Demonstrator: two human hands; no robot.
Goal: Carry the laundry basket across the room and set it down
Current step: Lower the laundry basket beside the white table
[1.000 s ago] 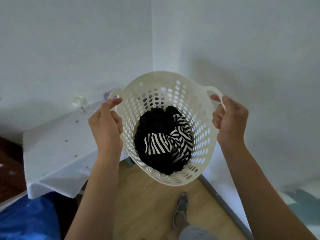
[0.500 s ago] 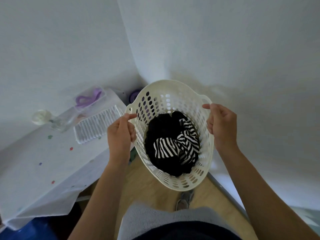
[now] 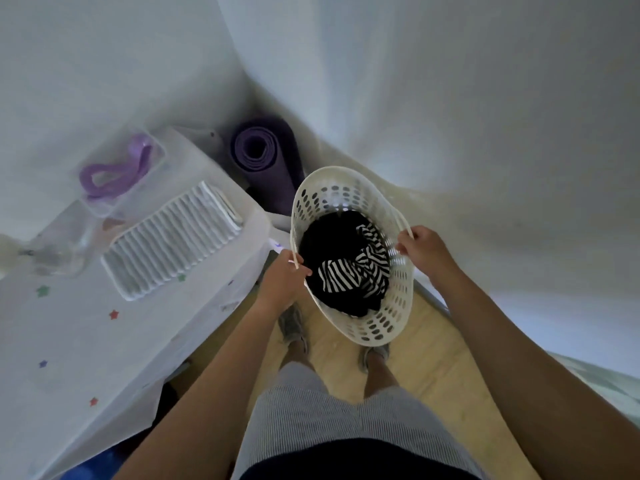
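Left hand (image 3: 284, 278) is curled tight round the near-left handle of the laundry basket (image 3: 391, 317), and the right hand (image 3: 424, 252) is wrapped the same way round the handle on the opposite rim: one grip on each side, which looks like the way to keep it level. That cream, hole-punched basket sits at centre frame, low in front of the legs, above the wooden floor (image 3: 426, 372) and the two shoes; whether its base touches the boards is hard to call from up here. Inside, dark clothes (image 3: 329, 237) with a black-and-white striped garment (image 3: 349, 275) slumped on top. Corner of the room ahead, a rolled purple mat (image 3: 263, 157) propped in it at upper centre, a white-covered table (image 3: 86, 341) at left. Arms stretched downward, so this reads as the set-down, in the gap between table and wall.
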